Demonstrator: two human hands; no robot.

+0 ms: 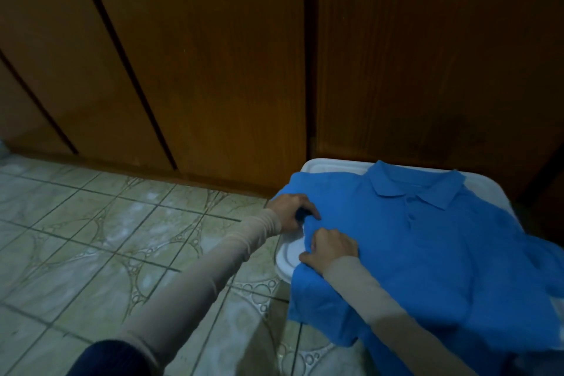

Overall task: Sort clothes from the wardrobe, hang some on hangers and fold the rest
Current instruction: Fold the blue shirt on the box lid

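**Polo shirt mid-fold on white tub lid**

Sleeves in pale beige covered both forearms, which reached in from the lower edge. Right hand [331, 249] lay on the near left part of the blue polo shirt [427, 253], fingers curled and pinching a ridge of cloth at the shirt's side edge. Left hand [291, 210] sat just beyond, fingers bent down onto the same edge near the sleeve; it looked to be gripping a small tuck of fabric, though the fingertips were partly shadowed.

Shirt lay face up, collar [418, 189] farthest away, buttons showing, spread over a white plastic lid [288, 256]. Its near hem and right side hung off the lid's edges.

Beyond stood closed wooden wardrobe doors [183, 55]; tiled floor [91, 238] to the left.

Risk, as judged: the overhanging cloth could drag the shirt off the smooth lid when the side is folded over, or the pinched ridge could set a crooked crease.
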